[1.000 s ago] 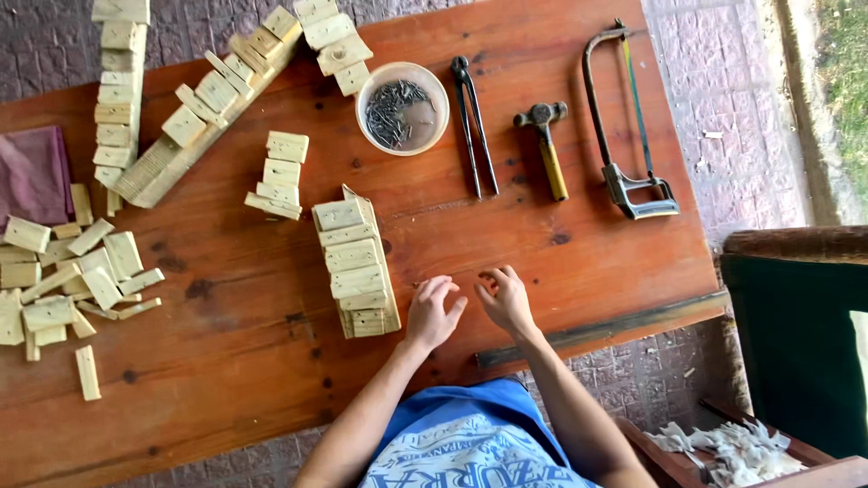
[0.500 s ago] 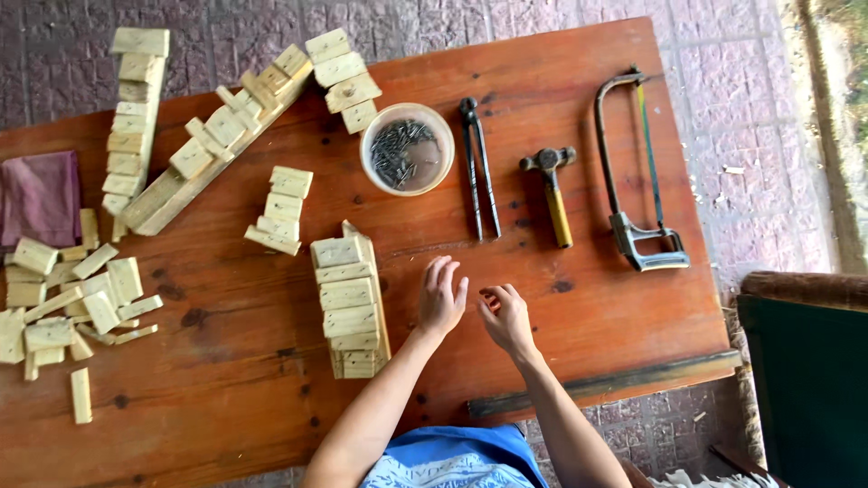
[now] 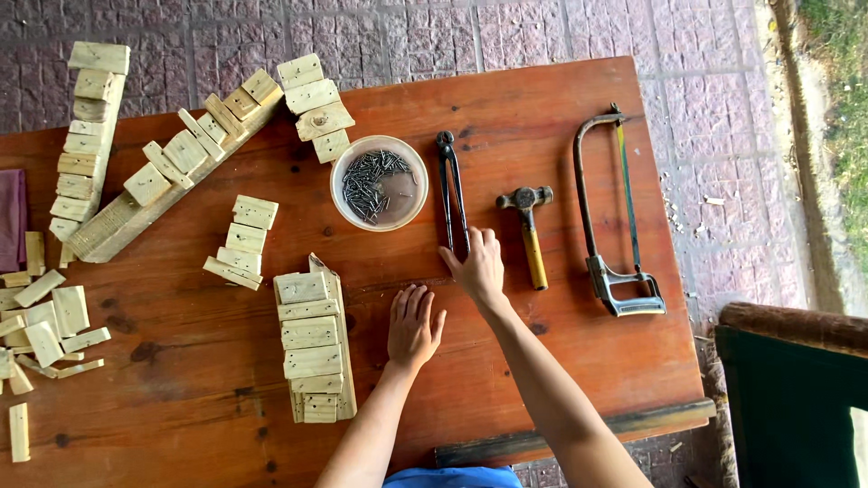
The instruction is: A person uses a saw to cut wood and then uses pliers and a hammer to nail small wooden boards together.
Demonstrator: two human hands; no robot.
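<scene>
My right hand [image 3: 476, 264] reaches across the wooden table [image 3: 561, 361], its fingertips touching the lower ends of the black pincers' [image 3: 449, 185] handles; it is not closed around them. My left hand [image 3: 412, 325] lies flat and spread on the tabletop, holding nothing, just right of a strip of nailed wooden blocks [image 3: 312, 339]. A white bowl of dark nails [image 3: 380, 185] sits beyond my hands. A hammer with a yellow handle [image 3: 530, 230] lies right of the pincers.
A hacksaw [image 3: 615, 217] lies near the table's right edge. More nailed block strips [image 3: 172, 167] [image 3: 86, 136] and a short stack [image 3: 242, 242] sit at the left, with loose wood pieces [image 3: 41, 330] and a purple cloth [image 3: 11, 217]. A dark chair [image 3: 791, 398] stands at the lower right.
My right hand has moved forward from beside the left hand up to the pincers' handles. My left hand has stayed flat on the table. The view has shifted closer.
</scene>
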